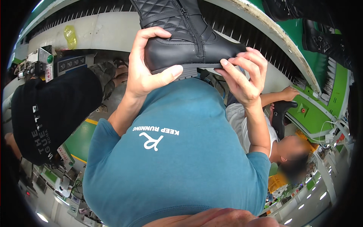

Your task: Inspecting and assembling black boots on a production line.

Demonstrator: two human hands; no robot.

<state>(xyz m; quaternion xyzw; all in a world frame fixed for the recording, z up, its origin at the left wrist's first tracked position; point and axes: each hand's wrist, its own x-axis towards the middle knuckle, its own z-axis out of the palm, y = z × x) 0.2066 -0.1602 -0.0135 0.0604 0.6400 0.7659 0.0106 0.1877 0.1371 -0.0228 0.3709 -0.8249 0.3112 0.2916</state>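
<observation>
A black boot [170, 53] with a quilted shaft, straps and a side zipper lies on its side in front of me, toe to the right. My left hand [145, 68] grips its heel end, fingers over the far side and thumb along the sole edge. At the toe, my right hand [247, 73] pinches the sole edge with thumb and fingertips. The boot's shaft runs out of view at the top.
A conveyor with dark rollers [242, 22] and a pale rail [102, 28] runs along the far side. A yellow transparent piece [70, 37] lies on the rail at left. More black boots [321, 38] stand at upper right. A co-worker in black [56, 109] is at left; another in white [242, 125] holds a boot [279, 117] at right.
</observation>
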